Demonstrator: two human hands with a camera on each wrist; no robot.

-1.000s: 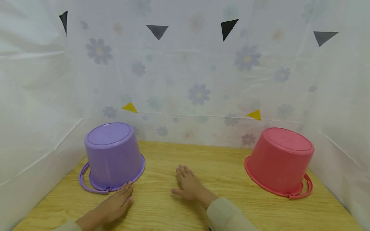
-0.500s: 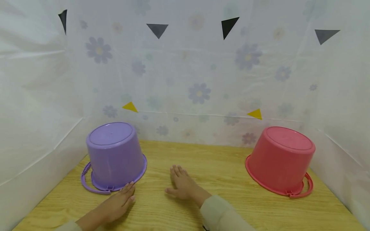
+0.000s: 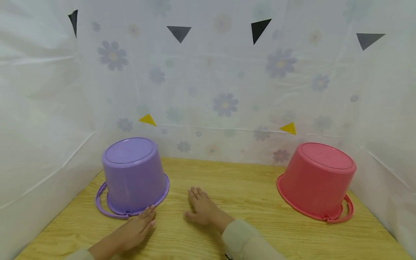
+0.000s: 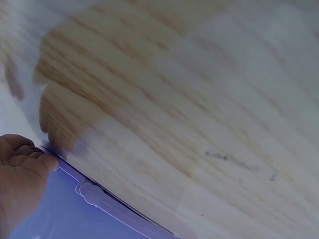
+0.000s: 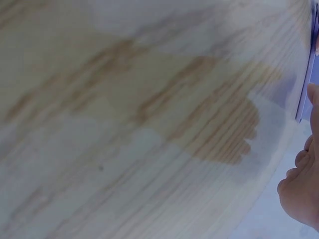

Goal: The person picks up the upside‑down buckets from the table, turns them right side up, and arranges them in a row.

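A purple bucket [image 3: 134, 180] stands upside down on the left of the table, its handle [image 3: 100, 208] lying out at the near left. My left hand [image 3: 131, 231] is extended, and its fingertips touch the near rim of this bucket. In the left wrist view the left hand [image 4: 22, 181] shows at the bucket's rim [image 4: 124, 211]. To the right of the bucket my right hand [image 3: 204, 209] has its fingers straight and holds nothing. A gap separates it from the bucket. The right wrist view has part of the right hand [image 5: 301, 194] at its edge.
A red bucket [image 3: 316, 184], also upside down, stands at the right of the wooden table [image 3: 234, 187]. White sheeting walls [image 3: 195, 83] with printed flowers enclose the back and sides. Black, grey and yellow triangles are on the back wall.
The right hand has moved left, closer to the purple bucket. The purple bucket has slid slightly to the right, with the left hand staying at its rim. The red bucket stays in place.
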